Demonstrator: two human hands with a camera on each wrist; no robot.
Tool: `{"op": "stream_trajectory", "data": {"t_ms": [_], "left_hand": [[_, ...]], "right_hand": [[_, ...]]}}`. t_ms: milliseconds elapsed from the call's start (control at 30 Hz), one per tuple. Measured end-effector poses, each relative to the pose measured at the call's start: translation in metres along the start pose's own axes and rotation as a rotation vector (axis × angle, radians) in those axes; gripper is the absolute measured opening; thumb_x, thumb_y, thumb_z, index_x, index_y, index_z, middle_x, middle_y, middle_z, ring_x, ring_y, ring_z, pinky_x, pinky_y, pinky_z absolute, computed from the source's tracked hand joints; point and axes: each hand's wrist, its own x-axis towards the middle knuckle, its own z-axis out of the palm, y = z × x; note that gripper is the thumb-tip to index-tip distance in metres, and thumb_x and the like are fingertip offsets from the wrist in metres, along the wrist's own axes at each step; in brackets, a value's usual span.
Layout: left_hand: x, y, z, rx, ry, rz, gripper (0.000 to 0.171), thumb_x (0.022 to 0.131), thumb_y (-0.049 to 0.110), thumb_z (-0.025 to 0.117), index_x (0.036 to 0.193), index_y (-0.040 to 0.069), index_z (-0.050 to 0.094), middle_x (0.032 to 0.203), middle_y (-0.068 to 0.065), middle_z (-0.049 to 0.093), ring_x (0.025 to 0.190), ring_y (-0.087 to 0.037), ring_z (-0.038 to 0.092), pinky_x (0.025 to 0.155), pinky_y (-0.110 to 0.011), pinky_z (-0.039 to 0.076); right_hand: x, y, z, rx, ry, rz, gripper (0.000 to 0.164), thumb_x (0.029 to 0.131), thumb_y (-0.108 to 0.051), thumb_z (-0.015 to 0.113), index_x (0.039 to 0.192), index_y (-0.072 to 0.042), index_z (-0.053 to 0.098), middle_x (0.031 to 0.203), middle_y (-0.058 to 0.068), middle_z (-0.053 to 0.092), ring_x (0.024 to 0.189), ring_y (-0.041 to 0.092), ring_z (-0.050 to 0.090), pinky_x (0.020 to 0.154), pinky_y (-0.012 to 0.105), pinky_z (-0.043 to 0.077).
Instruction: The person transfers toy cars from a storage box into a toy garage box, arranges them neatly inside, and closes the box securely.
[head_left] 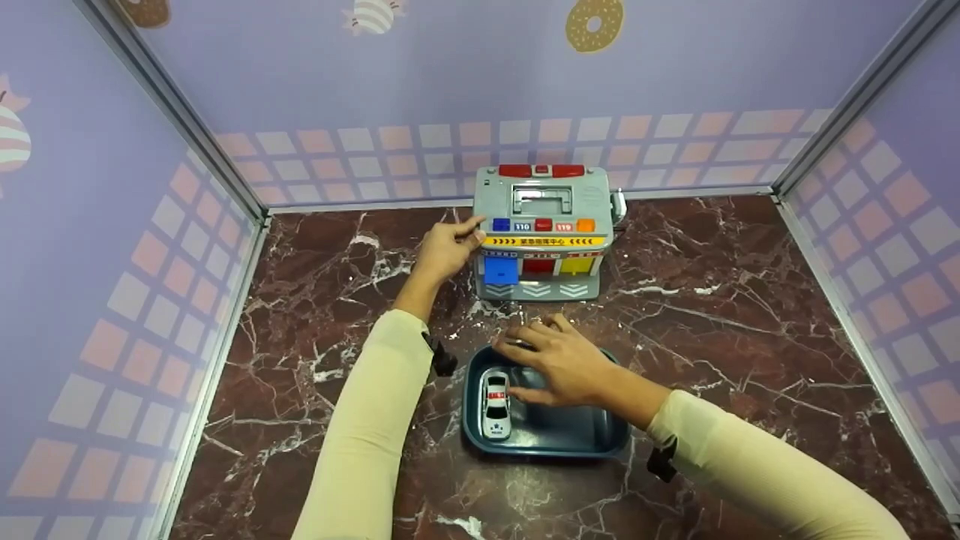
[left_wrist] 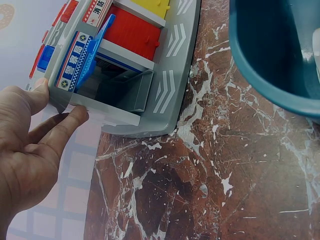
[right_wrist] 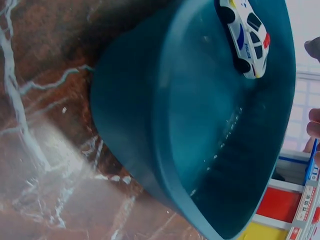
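Observation:
My left hand (head_left: pixel 446 251) grips the front left corner of a grey toy emergency station (head_left: pixel 541 241), thumb on the roof side and fingers underneath. Its blue garage door (left_wrist: pixel 91 57) is swung up, showing a dark bay behind it. The red door (left_wrist: pixel 132 34) and yellow door (head_left: pixel 577 265) are down. In front of the station stands a dark teal plastic tray (head_left: pixel 547 453). A white toy police car (head_left: pixel 496 424) lies along the tray's left side. Over the tray hovers my right hand (head_left: pixel 566 364), fingers spread and holding nothing, its thumb close beside the car.
The station stands near the back wall (head_left: pixel 360 157) on a dark red marbled tabletop (head_left: pixel 712 337). Patterned side walls (head_left: pixel 885 202) flank the table. A small grey handset-like part (head_left: pixel 619 206) sticks out from the station's right side.

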Motion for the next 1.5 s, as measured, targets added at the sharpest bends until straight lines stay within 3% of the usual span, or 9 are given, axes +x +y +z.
{"op": "stream_trajectory", "data": {"t_ms": [200,533,700,900,1200,1500], "left_hand": [[0.000,-0.002,-0.001,0.030,0.007,0.014,0.038,0.108,0.038,0.072,0.146,0.032,0.074,0.148,-0.010,0.072,0.130,-0.029,0.073,0.111,-0.050,0.057],[0.000,0.001,-0.001,0.003,0.003,0.000,0.038,0.109,0.036,0.073,0.146,0.030,0.074,0.149,-0.012,0.071,0.121,-0.027,0.073,0.107,-0.048,0.058],[0.000,0.001,-0.001,-0.001,0.000,0.000,0.038,0.108,0.035,0.073,0.146,0.030,0.074,0.151,-0.010,0.070,0.127,-0.029,0.073,0.110,-0.049,0.057],[-0.001,0.002,-0.001,-0.023,-0.003,-0.010,0.038,0.108,0.034,0.073,0.146,0.029,0.074,0.150,-0.010,0.071,0.132,-0.029,0.072,0.113,-0.048,0.056],[-0.002,0.002,0.000,-0.033,-0.019,0.005,0.038,0.110,0.031,0.070,0.148,0.027,0.072,0.147,-0.010,0.073,0.114,-0.022,0.074,0.097,-0.041,0.059],[-0.001,0.000,0.000,-0.038,-0.010,0.011,0.038,0.109,0.031,0.072,0.147,0.028,0.073,0.150,-0.010,0.071,0.129,-0.028,0.073,0.111,-0.047,0.057]], "right_hand": [[-0.001,-0.008,0.005,0.006,-0.017,-0.008,0.072,0.099,-0.070,0.069,0.156,-0.025,0.064,0.148,0.004,0.069,0.125,0.024,0.070,0.102,0.051,0.054],[-0.003,-0.020,0.015,-0.007,-0.074,-0.034,0.069,0.101,-0.071,0.065,0.155,-0.029,0.064,0.151,0.007,0.069,0.131,0.025,0.069,0.106,0.056,0.054],[-0.003,-0.026,0.020,-0.030,-0.105,-0.051,0.069,0.100,-0.074,0.064,0.154,-0.031,0.065,0.150,0.009,0.069,0.133,0.025,0.069,0.107,0.061,0.054],[-0.003,-0.032,0.025,-0.069,-0.128,-0.072,0.073,0.099,-0.079,0.061,0.155,-0.033,0.064,0.149,0.009,0.069,0.131,0.025,0.068,0.107,0.057,0.055],[-0.005,-0.038,0.037,-0.107,-0.152,-0.087,0.078,0.094,-0.085,0.063,0.154,-0.036,0.065,0.150,0.007,0.067,0.130,0.024,0.067,0.110,0.054,0.053],[-0.005,-0.041,0.041,-0.117,-0.201,-0.085,0.080,0.091,-0.085,0.066,0.154,-0.036,0.064,0.151,0.008,0.065,0.131,0.026,0.067,0.111,0.054,0.052]]}}
